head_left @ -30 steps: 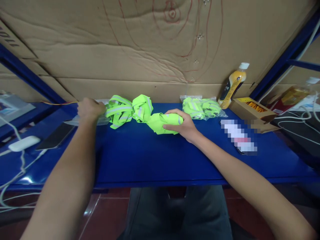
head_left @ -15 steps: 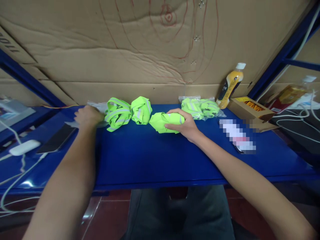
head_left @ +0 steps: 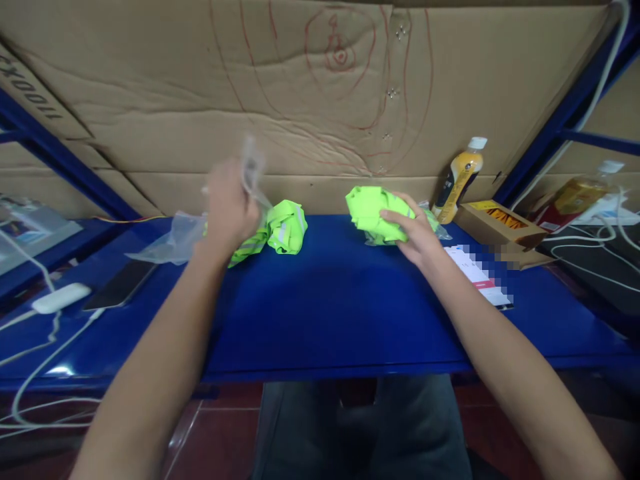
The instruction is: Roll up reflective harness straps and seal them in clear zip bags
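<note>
My left hand, smeared by motion, is closed on a clear plastic bag raised above the blue table. Behind that wrist, partly hidden, lies a neon-yellow bundle with grey reflective strips. Right beside it sits another rolled neon bundle. In my right hand is a folded neon-yellow reflective bundle, gripped with the thumb across its front and held up off the table. More clear plastic bags lie flat to the left of my left wrist. Bagged bundles show only in part behind my right hand.
A juice bottle and an open cardboard box stand at the back right. Phones lie at the right and left, the left one with a white cable. A cardboard wall closes off the back.
My left hand has lifted a plastic bag from the left and brought it up and rightward. My right hand has carried its neon bundle up and to the right, in front of the bagged ones.
</note>
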`<act>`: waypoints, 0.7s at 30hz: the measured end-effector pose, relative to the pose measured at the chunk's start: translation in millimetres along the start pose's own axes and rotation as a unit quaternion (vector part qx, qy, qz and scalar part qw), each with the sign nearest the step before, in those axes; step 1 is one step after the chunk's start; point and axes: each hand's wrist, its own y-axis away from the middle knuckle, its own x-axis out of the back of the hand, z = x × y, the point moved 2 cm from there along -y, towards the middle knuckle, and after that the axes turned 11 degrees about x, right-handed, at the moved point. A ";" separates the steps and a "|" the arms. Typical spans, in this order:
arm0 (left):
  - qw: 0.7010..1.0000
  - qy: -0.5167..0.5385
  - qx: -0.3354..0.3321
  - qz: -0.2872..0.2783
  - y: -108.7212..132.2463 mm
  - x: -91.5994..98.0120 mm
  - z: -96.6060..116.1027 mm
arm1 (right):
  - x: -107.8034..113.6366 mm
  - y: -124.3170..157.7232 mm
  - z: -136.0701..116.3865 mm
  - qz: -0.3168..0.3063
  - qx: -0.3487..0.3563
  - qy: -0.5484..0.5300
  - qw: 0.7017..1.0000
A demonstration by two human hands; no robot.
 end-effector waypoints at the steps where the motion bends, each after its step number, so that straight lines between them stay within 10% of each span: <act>1: 0.999 0.005 -0.041 -0.034 4.7 -6.3 16.1 | 4.3 -2.6 -5.9 -0.007 0.002 -0.002 1.000; 7: 0.976 -0.001 -0.188 -0.108 35.5 -23.0 76.2 | 9.5 -0.8 -21.1 -0.082 -0.010 0.026 0.996; 21: 0.955 0.105 -0.207 -0.187 66.7 -35.9 100.0 | -3.2 8.3 -11.1 -0.090 -0.088 0.012 0.992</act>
